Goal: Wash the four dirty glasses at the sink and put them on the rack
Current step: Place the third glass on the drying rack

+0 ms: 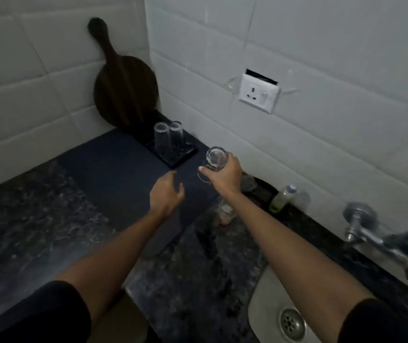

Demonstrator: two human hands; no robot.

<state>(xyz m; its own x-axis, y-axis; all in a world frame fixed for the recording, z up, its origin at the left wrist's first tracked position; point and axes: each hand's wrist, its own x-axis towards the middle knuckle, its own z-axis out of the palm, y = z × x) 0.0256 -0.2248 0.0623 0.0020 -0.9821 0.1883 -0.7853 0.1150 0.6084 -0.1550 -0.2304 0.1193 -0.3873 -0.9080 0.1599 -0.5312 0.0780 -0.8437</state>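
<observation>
Right hand (222,173) grips a clear glass (214,160) round its middle, just short of the rack (182,155); left hand (166,193) hangs loosely curled, holding nothing. Two glasses (167,136) stand upturned there. Wet glass is probably light, slippery, breakable: hold mid-wall.

Clear glass (214,159) inverted, near rack (173,154)

Upturned glass (214,161) in right hand (224,176) near rack (173,154)
</observation>
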